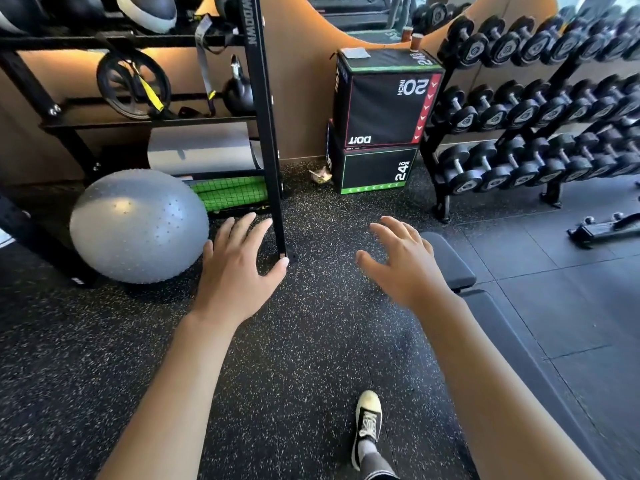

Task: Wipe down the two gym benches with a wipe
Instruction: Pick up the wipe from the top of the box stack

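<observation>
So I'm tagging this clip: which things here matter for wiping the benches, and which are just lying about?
For the job: gym bench, folded wipe on the plyo boxes, both empty hands.
Lying about: exercise ball, dumbbell rack, kettlebell.

— What does the person wear on the arms?
— Nothing; both forearms are bare to the edge of the view, no watch, no ring on the left hand or right hand.
— And below?
— One black canvas shoe with a white toe cap and white laces, a grey sock above.
</observation>
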`<state>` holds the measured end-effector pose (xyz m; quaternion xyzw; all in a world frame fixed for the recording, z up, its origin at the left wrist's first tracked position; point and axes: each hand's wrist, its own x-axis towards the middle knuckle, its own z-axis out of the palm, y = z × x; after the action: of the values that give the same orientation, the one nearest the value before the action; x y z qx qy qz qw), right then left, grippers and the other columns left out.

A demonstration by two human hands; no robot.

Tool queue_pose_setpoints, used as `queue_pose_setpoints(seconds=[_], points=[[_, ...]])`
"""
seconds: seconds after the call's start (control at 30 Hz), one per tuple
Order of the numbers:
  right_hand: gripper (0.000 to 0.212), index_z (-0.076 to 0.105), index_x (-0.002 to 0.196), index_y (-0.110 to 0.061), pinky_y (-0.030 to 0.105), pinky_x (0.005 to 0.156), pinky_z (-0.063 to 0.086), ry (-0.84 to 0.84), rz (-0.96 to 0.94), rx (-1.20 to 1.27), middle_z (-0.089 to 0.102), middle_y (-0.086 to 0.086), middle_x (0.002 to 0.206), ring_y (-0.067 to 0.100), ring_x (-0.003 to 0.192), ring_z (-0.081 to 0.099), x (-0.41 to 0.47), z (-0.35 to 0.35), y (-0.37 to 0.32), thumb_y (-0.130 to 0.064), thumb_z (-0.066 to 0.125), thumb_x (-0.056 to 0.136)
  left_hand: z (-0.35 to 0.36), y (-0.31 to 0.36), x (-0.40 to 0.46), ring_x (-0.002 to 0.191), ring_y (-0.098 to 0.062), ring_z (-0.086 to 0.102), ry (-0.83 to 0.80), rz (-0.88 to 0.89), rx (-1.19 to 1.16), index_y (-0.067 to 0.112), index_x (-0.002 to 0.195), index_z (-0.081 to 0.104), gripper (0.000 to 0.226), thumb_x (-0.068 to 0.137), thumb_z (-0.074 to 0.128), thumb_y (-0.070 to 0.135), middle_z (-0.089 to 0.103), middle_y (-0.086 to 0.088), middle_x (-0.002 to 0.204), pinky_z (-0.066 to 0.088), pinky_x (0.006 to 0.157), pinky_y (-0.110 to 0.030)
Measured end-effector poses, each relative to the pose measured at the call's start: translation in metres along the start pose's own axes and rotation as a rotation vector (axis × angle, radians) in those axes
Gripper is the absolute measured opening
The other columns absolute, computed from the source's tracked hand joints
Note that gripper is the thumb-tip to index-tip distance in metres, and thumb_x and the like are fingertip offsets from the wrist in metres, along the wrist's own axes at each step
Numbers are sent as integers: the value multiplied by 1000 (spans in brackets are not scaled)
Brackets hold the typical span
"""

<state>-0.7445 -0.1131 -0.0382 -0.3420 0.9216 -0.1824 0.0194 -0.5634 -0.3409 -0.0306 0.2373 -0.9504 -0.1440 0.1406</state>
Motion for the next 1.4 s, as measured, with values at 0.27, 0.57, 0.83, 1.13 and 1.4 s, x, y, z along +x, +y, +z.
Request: queue_pose_setpoints(seconds=[0.27, 0.57, 0.83, 1.13, 1.4], points=[[75, 39, 156, -29, 56, 120, 24, 16, 30, 16, 28, -7, 166, 22, 154, 20, 86, -9, 80, -70, 41, 94, 43, 48, 104, 159, -27, 19, -16, 17, 24, 29, 162, 36, 74, 97, 54, 60, 28, 1, 171, 25, 125, -63], [73, 38, 157, -26, 56, 124, 22, 51, 58, 62, 27, -5, 167, 22, 155, 19, 190, -56, 178, -64, 47, 96, 79, 134, 226, 158, -28, 22, 5, 57, 22, 28, 160, 38, 71, 98, 60, 55, 31, 1, 170, 25, 125, -62], [72, 40, 156, -25, 56, 122, 22, 80, 95, 112, 28, -4, 167, 22, 155, 19, 245, -68, 219, -63, 49, 96, 96, 164, 300, 158, -26, 21, -2, 81, 29, 28, 160, 39, 71, 97, 56, 57, 31, 1, 169, 25, 125, -60], [71, 41, 155, -28, 54, 121, 23, 91, 141, 99, 29, -4, 166, 21, 154, 20, 328, -54, 235, -65, 48, 95, 122, 152, 393, 159, -23, 18, -19, 102, -19, 29, 161, 37, 71, 98, 57, 56, 29, 3, 170, 22, 127, -59], [71, 43, 154, -27, 52, 120, 24, 99, 176, 57, 30, -5, 166, 19, 154, 21, 458, -25, 210, -66, 47, 94, 137, 82, 521, 159, -26, 19, -13, 127, -51, 28, 159, 40, 70, 98, 57, 55, 32, 1, 169, 23, 126, -60]])
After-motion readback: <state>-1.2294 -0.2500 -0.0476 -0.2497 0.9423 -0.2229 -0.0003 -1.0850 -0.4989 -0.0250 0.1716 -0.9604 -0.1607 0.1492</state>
